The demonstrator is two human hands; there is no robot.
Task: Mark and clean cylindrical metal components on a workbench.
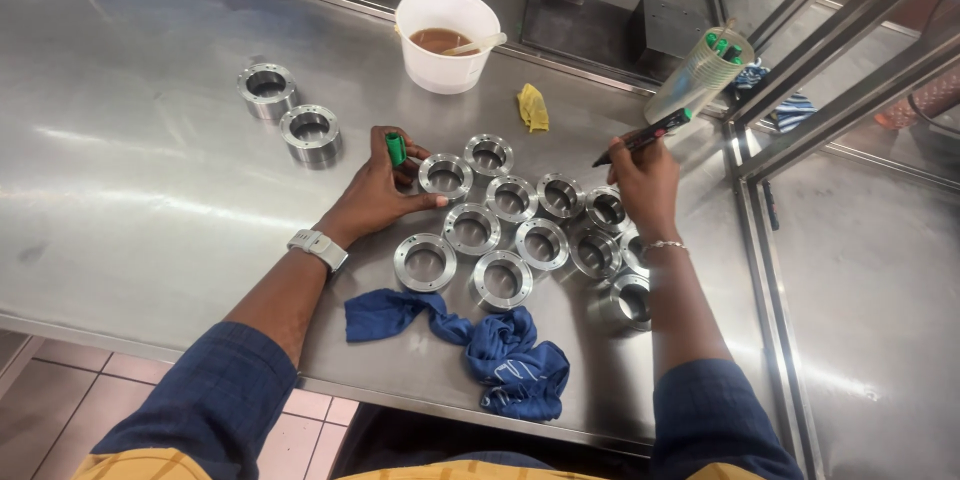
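My left hand (pixel 378 192) rests on the steel table (pixel 150 190), holding a small green marker cap (pixel 397 148) between its fingers, its thumb touching a metal ring (pixel 445 177). My right hand (pixel 645 183) grips a dark marker with a green end (pixel 645 137), its tip pointing left above the rings. Several machined metal rings (pixel 512 200) lie grouped between the two hands. Some rings are partly hidden under my right wrist.
Two separate metal rings (pixel 267 88) (pixel 311 132) lie to the far left. A white cup of brown liquid (pixel 446 40) stands behind, with a yellow rag (pixel 533 108) and a clear cup of markers (pixel 700 75). A blue cloth (pixel 500 345) lies near the front edge.
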